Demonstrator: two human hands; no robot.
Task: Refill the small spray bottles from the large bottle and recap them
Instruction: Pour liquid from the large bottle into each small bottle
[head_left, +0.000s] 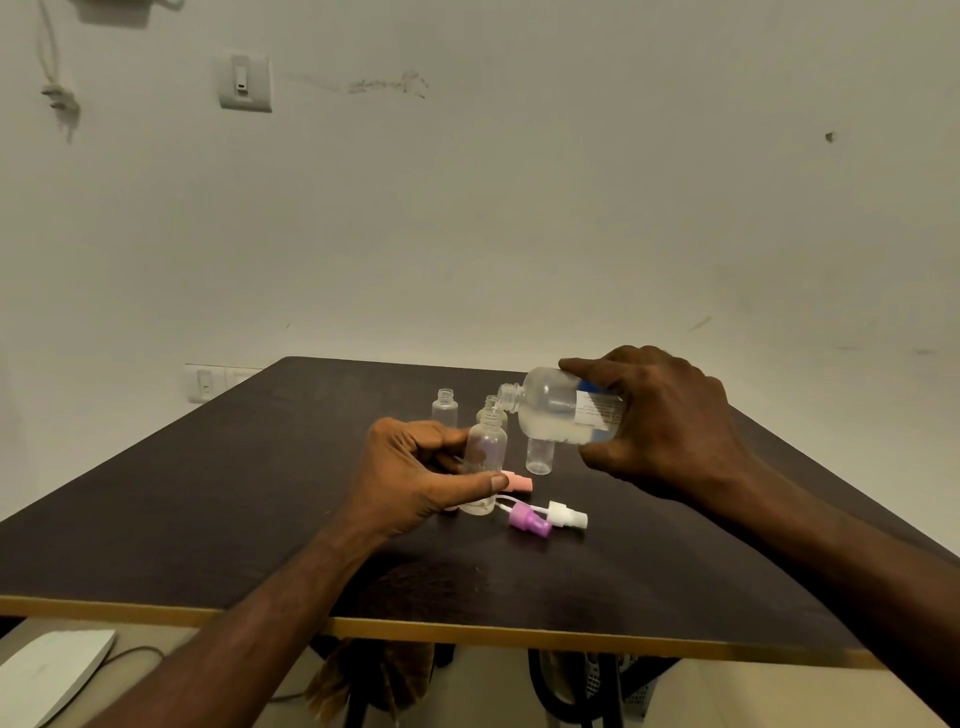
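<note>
Forearms are reaching in from 6 o'clock over the near edge of the dark table (208, 493). Left hand (415, 473) is gripping a small clear bottle (484, 457) between thumb and fingers, holding it upright with its open neck at the top; whether its base touches the tabletop cannot be told. Right hand (665, 421) is clamping the large bottle (558, 408), thumb below and fingers over the labelled end, tipping it nearly horizontal with its uncapped mouth pointing to 9 o'clock, just above and behind the held bottle's neck. Clear liquid is lying along the large bottle's lower side. No stream is visible.

Three more uncapped small bottles are standing on the table: one (445, 408) at 11 o'clock of the held bottle, one (491, 405) directly behind it, one (539, 456) at 3 o'clock, under the large bottle.

Spray caps are lying loose at 5 o'clock of the held bottle: a pink cap (519, 483), a purple cap (530, 521), and a white cap (566, 514) touching the purple one.
</note>
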